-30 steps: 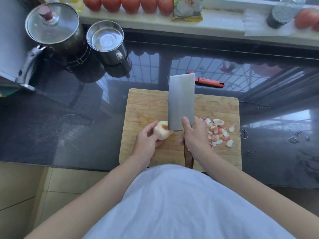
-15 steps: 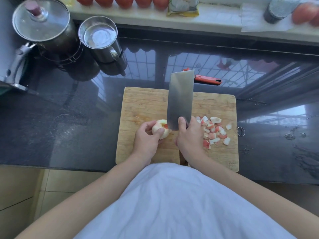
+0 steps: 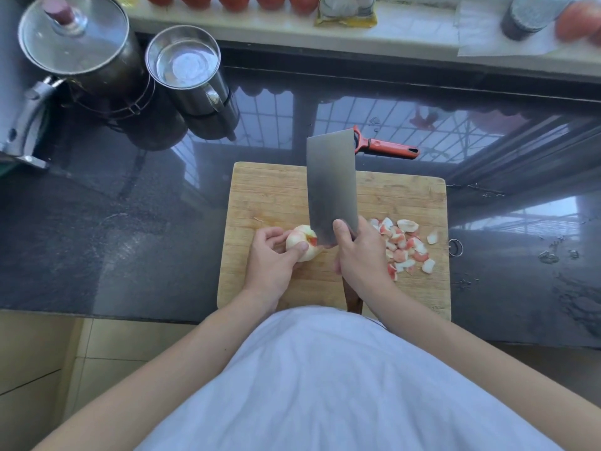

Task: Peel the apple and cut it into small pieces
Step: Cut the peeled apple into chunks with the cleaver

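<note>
Behind cleaver (image 3: 330,187): peeler (image 3: 385,147) head, apple (image 3: 300,241) edge.

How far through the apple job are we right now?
Done: the apple looks mostly peeled, with a little red skin left, and a pile of cut pieces lies on the board, right of the knife. In hand: the left hand holds the apple while the right hand grips the cleaver, its blade against the apple. Left: cutting up that remaining chunk.
</note>
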A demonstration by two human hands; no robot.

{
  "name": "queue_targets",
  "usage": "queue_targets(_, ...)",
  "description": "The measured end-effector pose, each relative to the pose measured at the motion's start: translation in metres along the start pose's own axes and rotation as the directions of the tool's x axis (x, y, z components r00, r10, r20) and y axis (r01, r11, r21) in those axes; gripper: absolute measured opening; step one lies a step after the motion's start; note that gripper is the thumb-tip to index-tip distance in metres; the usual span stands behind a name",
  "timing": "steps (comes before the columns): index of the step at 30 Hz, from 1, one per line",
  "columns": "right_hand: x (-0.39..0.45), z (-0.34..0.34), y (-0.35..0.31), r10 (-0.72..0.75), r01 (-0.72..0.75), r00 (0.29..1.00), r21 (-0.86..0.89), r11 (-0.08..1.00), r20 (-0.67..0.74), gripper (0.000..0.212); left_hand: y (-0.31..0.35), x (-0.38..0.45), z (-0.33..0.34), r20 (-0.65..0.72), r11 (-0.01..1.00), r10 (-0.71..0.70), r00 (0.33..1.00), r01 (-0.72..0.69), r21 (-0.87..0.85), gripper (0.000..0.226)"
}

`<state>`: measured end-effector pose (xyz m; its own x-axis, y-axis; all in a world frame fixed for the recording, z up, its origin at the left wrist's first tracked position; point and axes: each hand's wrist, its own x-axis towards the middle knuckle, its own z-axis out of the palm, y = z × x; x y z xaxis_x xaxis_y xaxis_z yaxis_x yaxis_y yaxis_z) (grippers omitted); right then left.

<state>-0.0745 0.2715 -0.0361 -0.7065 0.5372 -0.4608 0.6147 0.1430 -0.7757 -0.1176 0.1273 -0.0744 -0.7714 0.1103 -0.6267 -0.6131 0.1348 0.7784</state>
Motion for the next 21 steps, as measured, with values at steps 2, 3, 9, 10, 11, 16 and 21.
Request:
queue_targets(2,-0.002,-0.001,0.001,-0.002,0.002,1.0,0.021,1.0,-0.011,0.023,0.002,-0.001,0.001,0.001,1.0,0.014,1.0,-0.014,0.024,0.034)
queue_targets(3,-0.003,-0.001,0.002,0.002,-0.002,1.0,0.031,1.0,-0.018,0.022,0.003,-0.001,0.002,0.001,0.999,0.021,1.0,-0.021,0.032,0.032)
queue_targets(9,-0.004,-0.007,-0.003,0.051,-0.047,0.997,0.065,0.997,-0.059,0.02,0.006,0.001,0.003,-0.015,0.988,0.068,0.998,-0.066,0.138,0.029)
queue_targets(10,-0.003,-0.01,-0.005,0.061,-0.056,0.995,0.074,0.996,-0.077,0.02,0.007,0.002,0.002,-0.017,0.985,0.082,0.996,-0.078,0.157,0.031)
queue_targets(11,-0.002,-0.013,-0.007,0.07,-0.062,0.993,0.081,0.995,-0.093,0.021,0.009,0.003,0.001,-0.01,0.979,0.092,0.996,-0.089,0.181,0.032)
queue_targets(16,-0.001,-0.02,-0.013,0.042,-0.037,0.996,0.066,0.997,-0.073,0.018,0.012,0.005,-0.002,0.09,0.951,0.117,0.989,-0.137,0.277,0.042)
queue_targets(21,0.0,-0.012,-0.009,0.058,-0.057,0.996,0.013,0.998,-0.073,0.023,0.012,0.005,0.0,0.113,0.932,0.145,0.983,-0.175,0.317,0.044)
